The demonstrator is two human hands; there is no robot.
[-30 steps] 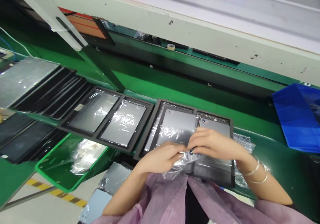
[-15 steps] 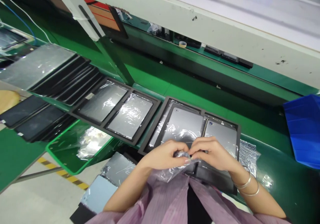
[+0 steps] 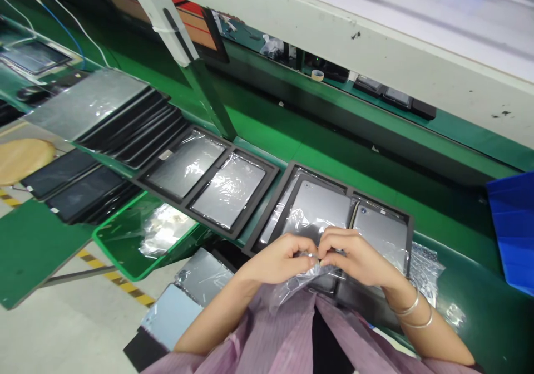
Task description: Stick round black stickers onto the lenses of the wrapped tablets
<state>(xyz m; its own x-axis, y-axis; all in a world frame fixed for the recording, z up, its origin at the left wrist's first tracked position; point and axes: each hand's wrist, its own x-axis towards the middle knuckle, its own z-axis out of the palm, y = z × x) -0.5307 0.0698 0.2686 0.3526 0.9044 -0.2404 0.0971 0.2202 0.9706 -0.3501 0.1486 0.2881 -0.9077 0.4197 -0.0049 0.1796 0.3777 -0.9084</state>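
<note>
My left hand (image 3: 278,258) and my right hand (image 3: 357,257) meet fingertip to fingertip over the near edge of a black two-slot tray (image 3: 292,172). Both pinch a crumpled clear plastic bag (image 3: 292,285) that hangs down toward my lap. The tray holds two grey tablets lying back side up, one on the left (image 3: 321,210) and one on the right (image 3: 381,229). My right wrist wears two silver bangles.
A second black tray (image 3: 208,182) with two film-wrapped tablets lies to the left, beyond it stacks of dark panels (image 3: 125,123). A green bin (image 3: 125,251) holds plastic film. A blue bin (image 3: 515,224) sits at the right. Bubble-wrap bags (image 3: 425,257) lie beside the tray.
The view has shifted so everything sits further right and lower. My hands stay together on the plastic bag, drawn slightly nearer to me.
</note>
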